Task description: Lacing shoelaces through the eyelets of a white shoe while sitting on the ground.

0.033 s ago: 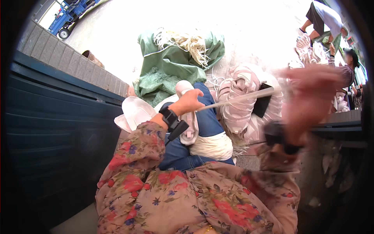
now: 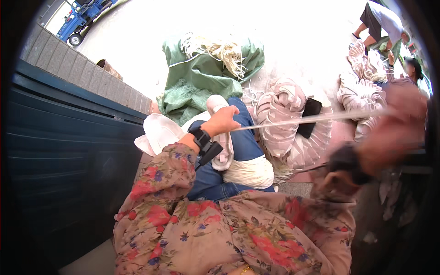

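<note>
Cord stretched taut, running from left hand at centre across to right hand at the right edge, passing over a striped bundle on the ground.

Compared with the earlier picture: same scene, same moment, nothing shifted. Cord at the same slant, both hands in the same spots, right hand just as blurred.

Largest to smallest:

Dark blue wall filling the left side, grey block ledge above it.
Pale ground across the top, brightly lit.
Floral sleeves rising from the lower edge, covering both forearms.
Green sack beyond the knees, pale fibres spilling from its mouth.
Striped bundle beside the knee, a black flat thing lying on it; a second striped heap further right.
Jeans and a white shoe below the left hand, white cloth just to their left.
Another person bent over at upper right, well apart.
Blue vehicle at upper left, far off.
Left hand: grip clenched around the cord end, black wristband on the wrist.
Right hand: raised near the lens, motion-blurred, dark band at the wrist; cord reaching into it, grip appearing closed on the cord, fingers too smeared to make out singly.
</note>
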### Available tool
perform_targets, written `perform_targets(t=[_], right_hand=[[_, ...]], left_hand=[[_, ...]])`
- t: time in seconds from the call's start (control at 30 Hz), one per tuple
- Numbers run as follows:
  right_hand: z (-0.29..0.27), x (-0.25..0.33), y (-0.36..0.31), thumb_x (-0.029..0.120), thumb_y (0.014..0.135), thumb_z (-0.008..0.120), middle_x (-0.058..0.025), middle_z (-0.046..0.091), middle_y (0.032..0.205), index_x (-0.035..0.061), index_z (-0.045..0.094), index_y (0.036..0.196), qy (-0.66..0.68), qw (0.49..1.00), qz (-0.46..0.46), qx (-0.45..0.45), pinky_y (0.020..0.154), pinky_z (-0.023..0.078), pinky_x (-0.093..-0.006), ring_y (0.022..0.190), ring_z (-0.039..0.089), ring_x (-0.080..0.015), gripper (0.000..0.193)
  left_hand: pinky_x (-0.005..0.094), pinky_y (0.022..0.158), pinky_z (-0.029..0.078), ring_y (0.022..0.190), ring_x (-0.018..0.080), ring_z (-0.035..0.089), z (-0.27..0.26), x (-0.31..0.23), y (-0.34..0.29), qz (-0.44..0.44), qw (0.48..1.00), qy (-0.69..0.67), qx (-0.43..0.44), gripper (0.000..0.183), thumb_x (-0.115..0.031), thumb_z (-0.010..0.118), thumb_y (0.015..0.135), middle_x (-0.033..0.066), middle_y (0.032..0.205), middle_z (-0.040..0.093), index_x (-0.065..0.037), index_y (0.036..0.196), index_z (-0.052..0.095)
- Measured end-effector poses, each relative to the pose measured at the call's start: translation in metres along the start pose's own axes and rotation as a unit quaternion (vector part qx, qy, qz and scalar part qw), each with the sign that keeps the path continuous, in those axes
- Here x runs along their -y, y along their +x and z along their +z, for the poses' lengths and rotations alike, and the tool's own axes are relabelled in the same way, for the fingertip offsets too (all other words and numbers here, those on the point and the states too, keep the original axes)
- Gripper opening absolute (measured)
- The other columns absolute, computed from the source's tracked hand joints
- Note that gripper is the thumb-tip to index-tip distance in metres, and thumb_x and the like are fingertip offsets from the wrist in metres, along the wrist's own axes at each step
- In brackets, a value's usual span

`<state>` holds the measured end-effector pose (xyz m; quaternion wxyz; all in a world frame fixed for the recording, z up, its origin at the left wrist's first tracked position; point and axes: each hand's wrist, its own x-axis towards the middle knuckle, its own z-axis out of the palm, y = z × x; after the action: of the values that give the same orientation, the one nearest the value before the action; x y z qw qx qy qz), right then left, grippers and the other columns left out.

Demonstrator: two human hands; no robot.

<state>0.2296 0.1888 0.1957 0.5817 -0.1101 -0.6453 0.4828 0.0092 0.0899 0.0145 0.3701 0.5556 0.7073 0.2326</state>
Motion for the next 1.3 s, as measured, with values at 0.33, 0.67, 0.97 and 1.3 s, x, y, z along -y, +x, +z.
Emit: perform_targets(t=[0.33,0.67,0.97,1.3], right_hand=[[-0.007,-0.080,-0.051,0.012,0.091,0.051,-0.0067,0.063,0.098,0.0021,0.062,0.101,-0.223,0.925,0.282,0.123,0.078,0.046,-0.0306,0.091,0.058,-0.0155,0.018],[0.113,-0.153,-0.186,0.018,0.081,0.058,-0.0090,0.063,0.076,0.0069,0.059,0.083,-0.435,0.822,0.135,0.342,0.056,0.050,-0.0380,0.070,0.064,-0.0271,0.011],[0.125,-0.165,-0.182,0.013,0.078,0.056,-0.0109,0.060,0.067,0.0029,0.054,0.078,-0.467,0.780,0.054,0.414,0.050,0.050,-0.0347,0.062,0.064,-0.0247,0.011],[0.011,0.021,0.028,0.025,0.095,0.043,0.0067,0.028,0.057,0.0152,0.040,0.072,0.369,0.839,0.370,0.150,0.041,0.021,-0.0226,0.045,0.025,-0.0051,0.025]], left_hand=[[0.0414,0.079,0.044,0.084,0.0336,0.056,-0.011,0.067,-0.051,-0.015,0.989,0.050,-0.138,0.033,-0.010,0.055,0.083,0.0155,0.085,0.063,-0.003,0.115,0.054],[0.0355,0.071,0.047,0.074,0.0270,0.057,-0.019,0.073,-0.057,-0.044,0.992,-0.086,-0.084,0.042,-0.009,0.059,0.079,0.0123,0.079,0.062,-0.005,0.121,0.051],[0.0217,0.065,0.043,0.072,0.0076,0.052,-0.028,0.057,-0.066,-0.130,0.931,-0.323,-0.110,0.042,-0.008,0.057,0.086,0.0005,0.081,0.055,0.001,0.125,0.046],[0.0202,0.062,0.039,0.070,0.0068,0.050,-0.048,0.035,-0.074,-0.164,0.912,-0.369,-0.070,0.039,-0.009,0.056,0.086,-0.0006,0.085,0.057,-0.003,0.124,0.049]])
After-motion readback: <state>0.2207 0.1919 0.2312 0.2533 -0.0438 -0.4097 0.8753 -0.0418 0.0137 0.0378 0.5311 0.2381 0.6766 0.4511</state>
